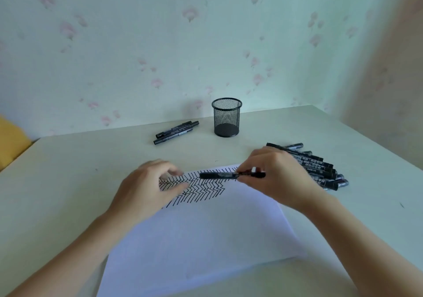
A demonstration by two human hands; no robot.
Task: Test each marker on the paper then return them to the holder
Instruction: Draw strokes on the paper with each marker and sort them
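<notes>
Black wire-mesh holder (226, 118), matt paper (206, 232)

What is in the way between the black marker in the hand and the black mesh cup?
Nothing visible. The black marker, gripped by the right hand, lies over the white paper; only bare pale tabletop separates it from the round black mesh cup, which looks empty.

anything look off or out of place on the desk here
Nothing is spilled or broken. The mesh holder stands upright but empty. Its markers lie loose on the table: a small group to its left and a pile behind the right hand, which holds one marker.
</notes>
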